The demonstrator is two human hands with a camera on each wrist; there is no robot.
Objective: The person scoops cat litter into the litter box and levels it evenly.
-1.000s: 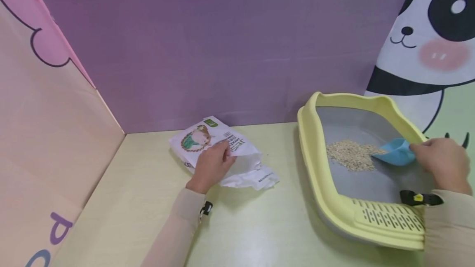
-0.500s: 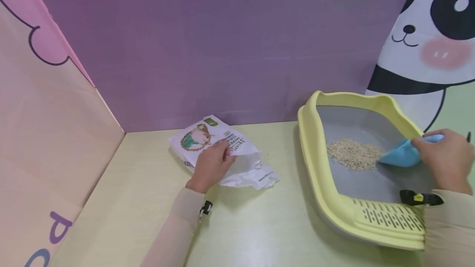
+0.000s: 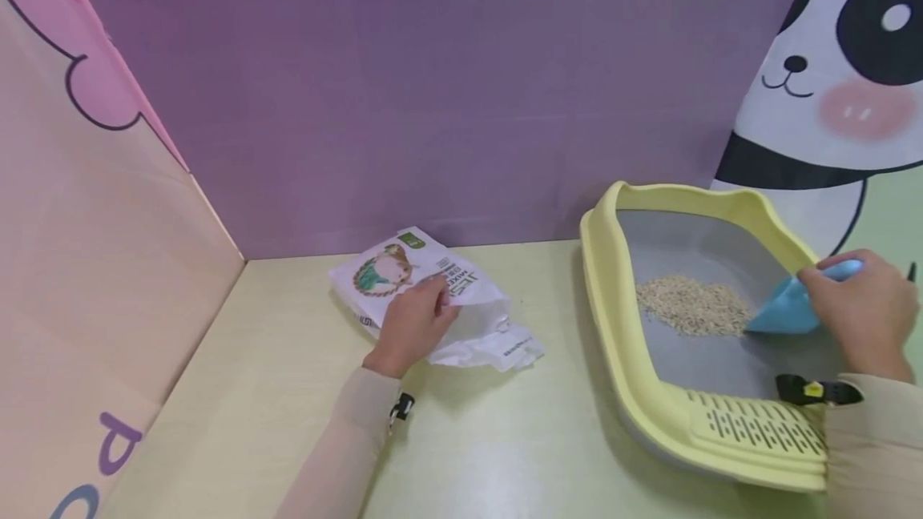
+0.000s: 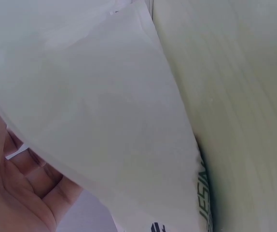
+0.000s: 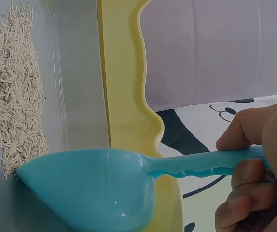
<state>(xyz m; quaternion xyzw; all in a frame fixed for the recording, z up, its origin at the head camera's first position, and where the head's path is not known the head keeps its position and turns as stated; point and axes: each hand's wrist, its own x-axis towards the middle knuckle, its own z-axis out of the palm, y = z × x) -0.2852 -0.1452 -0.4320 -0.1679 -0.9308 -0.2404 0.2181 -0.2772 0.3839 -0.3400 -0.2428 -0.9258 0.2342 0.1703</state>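
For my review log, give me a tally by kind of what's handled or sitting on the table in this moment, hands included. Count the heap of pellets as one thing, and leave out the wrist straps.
Bag: 1
Tray: 1
Scoop: 1
Heap of pellets: 1
Hands, left hand and right hand: 2
Total: 6
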